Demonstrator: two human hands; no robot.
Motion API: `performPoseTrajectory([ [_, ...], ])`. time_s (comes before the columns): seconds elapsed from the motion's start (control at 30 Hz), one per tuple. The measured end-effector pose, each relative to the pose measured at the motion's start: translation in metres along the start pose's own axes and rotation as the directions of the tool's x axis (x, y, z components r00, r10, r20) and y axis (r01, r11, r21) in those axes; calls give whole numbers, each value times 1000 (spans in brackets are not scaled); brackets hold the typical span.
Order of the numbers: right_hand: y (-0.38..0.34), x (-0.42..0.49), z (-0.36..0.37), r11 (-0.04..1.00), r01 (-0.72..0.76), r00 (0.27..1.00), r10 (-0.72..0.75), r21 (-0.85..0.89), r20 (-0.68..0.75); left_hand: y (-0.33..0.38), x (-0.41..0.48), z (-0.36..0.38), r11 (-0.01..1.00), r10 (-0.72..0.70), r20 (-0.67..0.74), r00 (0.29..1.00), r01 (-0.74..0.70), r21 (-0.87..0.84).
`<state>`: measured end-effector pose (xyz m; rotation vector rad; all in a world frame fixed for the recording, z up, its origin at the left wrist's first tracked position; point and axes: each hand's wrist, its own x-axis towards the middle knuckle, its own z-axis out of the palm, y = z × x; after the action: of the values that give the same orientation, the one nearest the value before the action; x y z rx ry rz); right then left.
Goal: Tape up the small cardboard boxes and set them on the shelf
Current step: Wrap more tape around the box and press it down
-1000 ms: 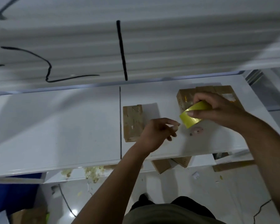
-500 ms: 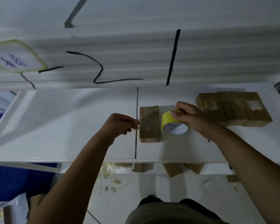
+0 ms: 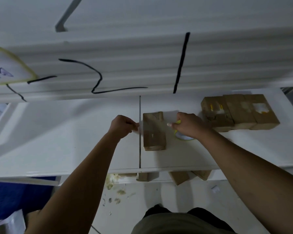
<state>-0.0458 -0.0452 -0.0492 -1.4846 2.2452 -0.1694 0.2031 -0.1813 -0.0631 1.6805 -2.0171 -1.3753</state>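
A small brown cardboard box [image 3: 154,132] lies on the white shelf top [image 3: 66,135], just right of its centre seam. My right hand [image 3: 189,126] grips a yellow tape roll [image 3: 183,136] at the box's right side. My left hand [image 3: 123,126] sits at the box's left side and pinches the free end of a clear tape strip [image 3: 141,128] stretched across the box's top. A group of taped brown boxes [image 3: 238,112] stands at the back right of the shelf top.
A white corrugated wall with black marker lines rises behind the shelf. More brown boxes [image 3: 179,177] poke out from the lower level under the front edge. Scraps litter the floor [image 3: 118,191]. A blue object [image 3: 10,196] sits at lower left.
My right hand brought the tape roll from the box group down beside the single box. My left hand now holds the tape end, and the strip spans the box.
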Motion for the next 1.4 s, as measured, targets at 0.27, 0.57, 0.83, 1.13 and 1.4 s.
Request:
performPoseTrajectory([
  [0.27, -19, 2, 24, 947, 31, 986, -82, -320, -147, -1, -30, 79, 990, -132, -311, 941, 111, -84],
  [0.57, -21, -14, 24, 961, 9, 970, -75, -278, -230, 22, -67, 89, 807, -224, -84, 971, 136, -575],
  [0.83, -1, -75, -43, 774, 169, 984, -165, 610, -64, 22, -104, 46, 544, -25, 58, 998, 62, -837],
  [1.13, -14, -120, -58, 742, 285, 956, -175, 607, -235, 22, -141, 32, 554, -126, -60, 990, 20, -832],
  [1.4, -40, -129, -51, 857, 230, 962, -129, 461, -241, 27, -166, 38, 322, -15, 267, 963, 258, -911],
])
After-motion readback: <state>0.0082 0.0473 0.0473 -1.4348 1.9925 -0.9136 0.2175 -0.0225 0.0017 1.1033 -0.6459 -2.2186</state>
